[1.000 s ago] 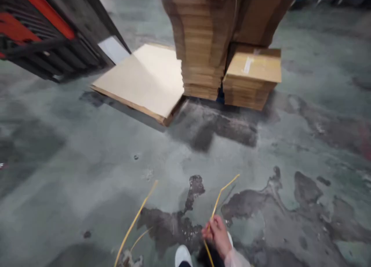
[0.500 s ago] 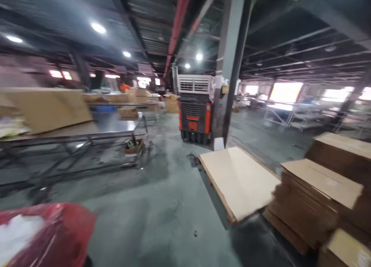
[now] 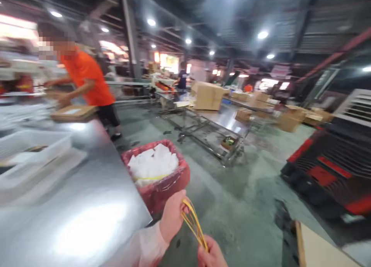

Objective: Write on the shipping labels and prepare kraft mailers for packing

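My left hand (image 3: 172, 218) reaches in at the lower middle, its fingers closed on one end of a bundle of thin yellow straps (image 3: 193, 221). Lower down, my right hand (image 3: 212, 254) pinches the other end of the same straps, partly cut off by the bottom edge. Between the hands the straps bow in a loose loop. Just beyond my left hand stands a red bin (image 3: 162, 190) lined with plastic and filled with white scrap (image 3: 153, 163). The shiny metal table (image 3: 124, 189) lies to the left of my left hand.
A white plastic tray (image 3: 58, 153) and flat cardboard (image 3: 75, 113) lie on the metal table. A person in an orange shirt (image 3: 89, 77) leans over its far end. Another table (image 3: 228, 118) bears a carton (image 3: 209, 96). A black-and-red machine (image 3: 324, 170) stands on the right.
The view has swung left and down. Both hands with the yellow straps, the metal table and the person in orange have come into view; the stacked cardboard has left it.
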